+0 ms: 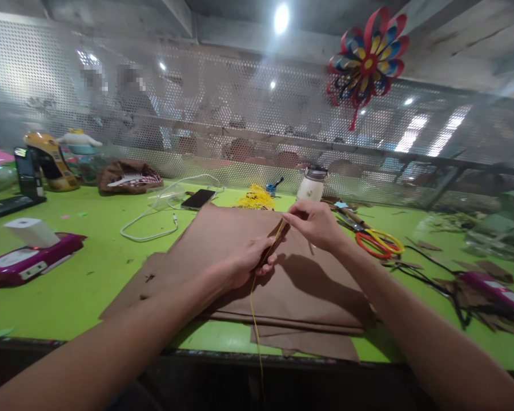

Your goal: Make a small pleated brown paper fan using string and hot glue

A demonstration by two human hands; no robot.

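My left hand [251, 260] is closed around a narrow folded brown strip [276, 242], which slants up to the right. At the strip's upper end, the thumb and fingers of my right hand [314, 222] pinch together on its tip and the yellow cord there. That yellow cord [257, 325] runs along the strip, passes under my left hand and hangs over the table's front edge. Both hands are above a stack of flat brown sheets [218, 234], cloth-like in look. Part of the strip is hidden by my left fingers.
Behind the stack are a yellow thread bundle [257, 198], a phone [198, 199] and a white bottle [312, 184]. Scissors with red and yellow handles [374, 244] lie right, near brown scraps. Purple power strips [34, 262] flank both sides; a white cable [148, 237] loops left.
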